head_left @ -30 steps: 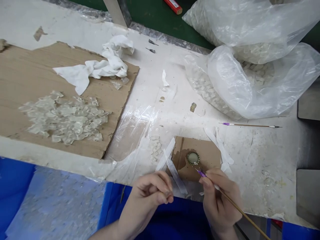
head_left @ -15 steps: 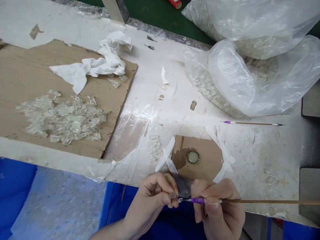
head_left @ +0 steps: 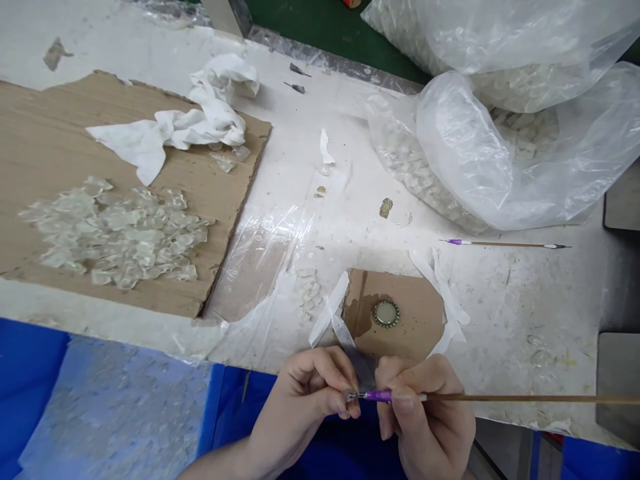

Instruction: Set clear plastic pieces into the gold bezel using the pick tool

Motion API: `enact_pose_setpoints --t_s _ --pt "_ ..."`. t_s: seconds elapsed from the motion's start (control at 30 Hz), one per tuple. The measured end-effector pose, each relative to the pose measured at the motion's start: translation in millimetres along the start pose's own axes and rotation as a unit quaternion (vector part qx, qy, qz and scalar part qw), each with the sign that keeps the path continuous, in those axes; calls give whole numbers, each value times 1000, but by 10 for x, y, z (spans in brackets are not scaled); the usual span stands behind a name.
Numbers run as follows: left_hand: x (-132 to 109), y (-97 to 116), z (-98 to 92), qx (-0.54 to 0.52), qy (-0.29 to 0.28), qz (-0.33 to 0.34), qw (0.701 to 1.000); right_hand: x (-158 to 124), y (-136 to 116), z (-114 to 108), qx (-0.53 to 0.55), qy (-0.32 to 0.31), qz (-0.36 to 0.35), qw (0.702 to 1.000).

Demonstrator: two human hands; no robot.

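My left hand pinches a very small piece between thumb and fingertips, mostly hidden, so I cannot tell its material. My right hand grips a long wooden tool with a purple grip, held level, and its metal tip touches the pinched fingertips. Just beyond my hands, a gold-rimmed bottle cap lies on a taped cardboard piece. Left of that cardboard sits a small group of pale glass chips.
A heap of glass flakes and a crumpled white cloth lie on a large cardboard sheet. Plastic bags of chips fill the back right. A second purple-gripped tool lies on the white table. A blue bin stands below the front edge.
Since a second ago, my right hand has moved down and left from over the cardboard to my left hand. Its tool has swung from diagonal to level, with the tip now at my left fingertips.
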State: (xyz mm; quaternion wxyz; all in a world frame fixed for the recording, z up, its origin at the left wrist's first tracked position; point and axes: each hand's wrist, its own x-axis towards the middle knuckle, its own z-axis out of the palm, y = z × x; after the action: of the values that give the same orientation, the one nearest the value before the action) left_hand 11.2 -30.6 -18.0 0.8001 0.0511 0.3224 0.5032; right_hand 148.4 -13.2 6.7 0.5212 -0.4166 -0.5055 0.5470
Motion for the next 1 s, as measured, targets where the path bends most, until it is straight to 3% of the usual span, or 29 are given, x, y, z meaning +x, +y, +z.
enact_pose_setpoints --t_s 0.43,0.67,0.87,0.93,1.0 --pt "-26 -33 5 14 0 8 1000 -22 -61 -52 -53 -14 -11 998" --pt "-30 -51 8 40 25 26 999 6 -109 -97 -127 -77 -40 988" --pt "-88 -52 -74 77 11 9 997 -78 32 -105 -35 84 -91 992" --pt "-114 -69 -98 104 23 13 994 -114 45 -269 -113 128 -129 977" --pt "-135 -95 -113 116 81 28 990 -149 -12 -524 -274 163 -172 932"
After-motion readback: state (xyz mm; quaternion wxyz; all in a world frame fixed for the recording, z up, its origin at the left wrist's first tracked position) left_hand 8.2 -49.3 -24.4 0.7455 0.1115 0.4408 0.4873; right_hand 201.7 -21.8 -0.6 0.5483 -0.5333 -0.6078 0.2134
